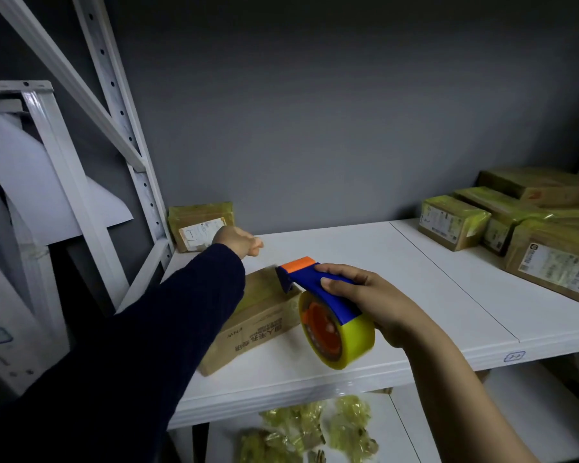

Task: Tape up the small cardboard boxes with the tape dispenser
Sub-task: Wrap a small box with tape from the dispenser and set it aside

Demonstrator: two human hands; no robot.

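Note:
A small brown cardboard box with printed characters lies on the white shelf, partly under my left sleeve. My right hand grips the blue and orange tape dispenser with its yellow tape roll; the dispenser's front edge rests on the box's top right corner. My left hand reaches past the box's far side, fingers curled, and what it holds is not visible. Another taped box with a label leans against the back wall behind that hand.
Several taped, labelled boxes are stacked at the shelf's right end. A white metal rack upright stands at the left. Crumpled yellowish tape scraps lie on the lower shelf below.

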